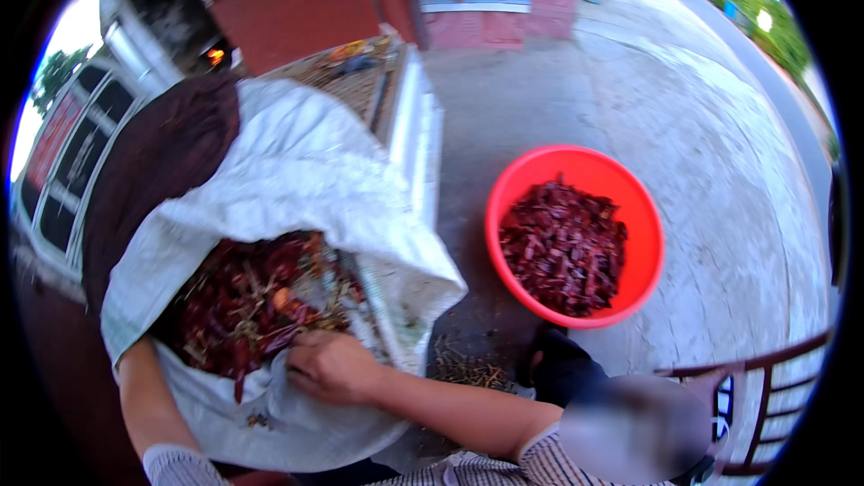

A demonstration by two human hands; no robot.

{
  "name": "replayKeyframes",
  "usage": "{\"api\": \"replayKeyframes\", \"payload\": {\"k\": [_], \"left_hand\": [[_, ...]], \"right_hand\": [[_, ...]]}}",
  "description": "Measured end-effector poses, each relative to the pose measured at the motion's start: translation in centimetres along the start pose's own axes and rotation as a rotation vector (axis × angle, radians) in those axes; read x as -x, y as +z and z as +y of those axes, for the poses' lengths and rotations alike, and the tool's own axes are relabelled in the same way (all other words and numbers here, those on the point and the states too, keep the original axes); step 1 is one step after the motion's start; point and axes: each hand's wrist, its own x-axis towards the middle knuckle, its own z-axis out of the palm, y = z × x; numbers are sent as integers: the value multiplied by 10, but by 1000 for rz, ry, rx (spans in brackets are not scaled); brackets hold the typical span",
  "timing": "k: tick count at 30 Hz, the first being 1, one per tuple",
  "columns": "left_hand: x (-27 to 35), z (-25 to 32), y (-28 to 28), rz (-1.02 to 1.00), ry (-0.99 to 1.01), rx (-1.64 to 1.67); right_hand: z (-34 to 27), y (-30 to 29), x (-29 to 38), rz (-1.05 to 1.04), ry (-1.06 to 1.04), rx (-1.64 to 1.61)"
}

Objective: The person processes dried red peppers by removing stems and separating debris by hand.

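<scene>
A white woven sack (297, 162) lies spread before me, its mouth turned toward me. Inside it is a heap of dried red chillies (233, 297) mixed with pale stalks. My left forearm reaches under the sack's left edge, and the hand itself is hidden. My right hand (334, 366) is curled at the near lip of the sack with the white fabric in its fingers, right beside the chillies. To the right stands a red plastic tub (641, 216), partly filled with dried red chillies (563, 246).
Stalks (472, 368) litter the floor between sack and tub. Behind the sack is a white-sided stand (415, 142) with things on top. A dark brown cloth (162, 169) is at left, with a van (81, 155) beyond. A dark slatted chair (763, 405) is at lower right.
</scene>
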Motion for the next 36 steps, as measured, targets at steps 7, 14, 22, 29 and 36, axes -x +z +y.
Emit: {"api": "replayKeyframes", "payload": {"k": [7, 14, 22, 29, 36], "left_hand": [[-9, -20, -6, 50, -20, -53], [-23, -35, 8, 59, -1, -50], [-41, -47, 9, 75, 25, -62], [-39, -39, 3, 56, 56, -55], [-23, -29, -9, 23, 56, -49]], "right_hand": [[-6, -7, -6, -14, -8, -22], [-5, -16, -1, -101, 59, -40], [-8, -13, -3, -96, 67, -39], [-9, -13, -7, -44, 38, 35], [-17, -15, -12, -101, 25, 109]]}}
